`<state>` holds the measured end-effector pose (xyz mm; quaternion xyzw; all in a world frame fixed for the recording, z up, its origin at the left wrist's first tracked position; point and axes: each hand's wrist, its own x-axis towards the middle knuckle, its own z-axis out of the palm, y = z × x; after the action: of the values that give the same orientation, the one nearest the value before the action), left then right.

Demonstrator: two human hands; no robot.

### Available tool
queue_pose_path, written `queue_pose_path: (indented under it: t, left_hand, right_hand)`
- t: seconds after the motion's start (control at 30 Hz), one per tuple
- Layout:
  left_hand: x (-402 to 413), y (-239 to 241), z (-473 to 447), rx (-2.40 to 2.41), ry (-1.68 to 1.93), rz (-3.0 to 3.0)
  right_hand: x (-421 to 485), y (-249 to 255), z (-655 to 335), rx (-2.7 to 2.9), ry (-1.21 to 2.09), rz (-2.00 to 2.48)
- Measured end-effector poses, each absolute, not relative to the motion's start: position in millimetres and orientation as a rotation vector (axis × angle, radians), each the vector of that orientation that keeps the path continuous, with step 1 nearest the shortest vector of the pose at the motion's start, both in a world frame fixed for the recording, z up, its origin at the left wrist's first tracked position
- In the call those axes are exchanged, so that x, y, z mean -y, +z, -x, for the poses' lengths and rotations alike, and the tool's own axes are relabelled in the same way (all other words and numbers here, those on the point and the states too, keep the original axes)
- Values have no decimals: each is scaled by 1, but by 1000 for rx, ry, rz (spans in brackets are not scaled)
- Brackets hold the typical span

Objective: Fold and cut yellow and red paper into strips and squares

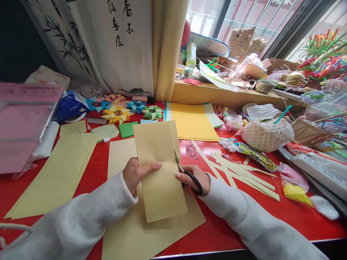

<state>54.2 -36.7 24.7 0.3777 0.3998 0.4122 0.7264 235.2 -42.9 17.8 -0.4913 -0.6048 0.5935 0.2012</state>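
My left hand (138, 174) grips a tan sheet of paper (162, 195) by its left edge, thumb pressed on the front face. Black-handled scissors (195, 180) are in my right hand (199, 177), their blades on the right side of that sheet, where a narrow strip is partly cut along the edge. Beneath the held sheet, a larger tan sheet (121, 231) lies on the red table. To the right are loose cut paper strips (241, 173). A stack of long tan paper pieces (59, 173) rests left of my left hand.
Yellow sheets (187, 121) and folded paper stars (118, 115) lie behind the held paper. A netted round object with a straw (267, 130), a yellow tube (256, 156) and small bags (296, 191) crowd the right. Pink packaging (24, 126) stands left. Craft items fill the windowsill (206, 92).
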Motion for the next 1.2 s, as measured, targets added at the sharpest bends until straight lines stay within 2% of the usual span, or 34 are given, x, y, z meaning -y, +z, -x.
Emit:
queue_pose_path:
  t: [1.2]
  left_hand:
    - [39,25,-58,-904,937,-840]
  right_hand:
    - [49,17,-228,1537,1592,1311]
